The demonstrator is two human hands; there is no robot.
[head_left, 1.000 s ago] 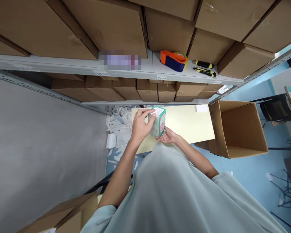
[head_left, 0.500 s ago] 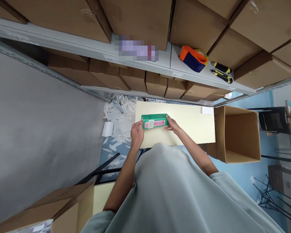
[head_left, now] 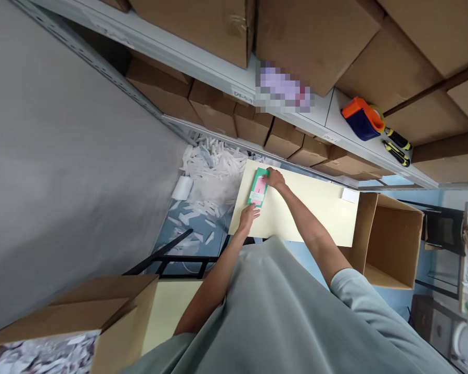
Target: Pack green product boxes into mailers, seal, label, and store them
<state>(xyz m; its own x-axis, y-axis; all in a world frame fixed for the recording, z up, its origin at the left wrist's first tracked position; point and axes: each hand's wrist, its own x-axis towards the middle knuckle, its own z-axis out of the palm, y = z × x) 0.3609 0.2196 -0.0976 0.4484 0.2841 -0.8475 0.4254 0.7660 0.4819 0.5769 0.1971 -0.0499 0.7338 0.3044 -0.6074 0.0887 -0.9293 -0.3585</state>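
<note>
A small green box (head_left: 259,186) with a pink panel and a white label is at the left part of the cream tabletop (head_left: 308,208), its long side running away from me. My left hand (head_left: 248,217) grips its near end, fingers at the lower edge. At the far end, my right hand (head_left: 275,178) is closed on the upper right corner. Whether the box rests on the tabletop or is held just above it, I cannot tell.
A white card (head_left: 350,195) lies at the tabletop's right end, beside an open cardboard carton (head_left: 393,239). Shelving ahead bears brown boxes, a tape dispenser (head_left: 362,118) and utility knives (head_left: 398,146). White paper scraps (head_left: 214,161) cover the floor at left. Another carton (head_left: 119,332) stands lower left.
The green box has turned from lying crosswise to pointing away from me, both hands still on it. My right hand has moved to its far end. The view has shifted and tilted.
</note>
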